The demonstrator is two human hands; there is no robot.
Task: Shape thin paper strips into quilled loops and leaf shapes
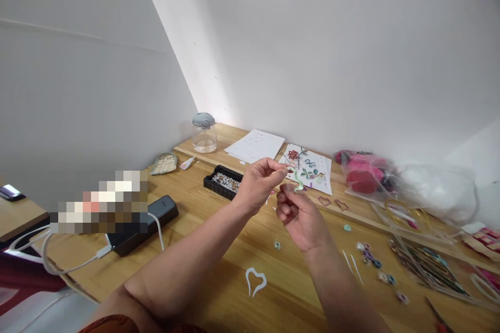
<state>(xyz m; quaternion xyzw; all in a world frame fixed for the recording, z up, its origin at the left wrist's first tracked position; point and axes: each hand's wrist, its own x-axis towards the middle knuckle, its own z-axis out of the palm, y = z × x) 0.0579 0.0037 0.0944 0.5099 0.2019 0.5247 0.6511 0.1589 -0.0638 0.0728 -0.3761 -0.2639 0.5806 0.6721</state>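
Observation:
A pale green curved strip [299, 180] is held up over the table between my two hands. My left hand [258, 183] pinches its upper end between thumb and fingers. The lower end sits in the pinch of my right hand [299, 218], whose other fingers are curled in. Whether the strip is card or wound with thread I cannot tell. Below my forearms lies a white heart-shaped outline cutout [257, 282], open at its bottom point. A small green spool [277, 245] rests on the wood beneath my right hand.
A black tray of beads [209, 182] stands behind my left hand. Beyond are white sheets [255, 144], a sheet with colourful flower pieces [327, 166] and a clear jar [204, 141]. Right are small spools [367, 255], bagged materials [433, 265] and scissors [439, 317]. Left is a black power bank [167, 208].

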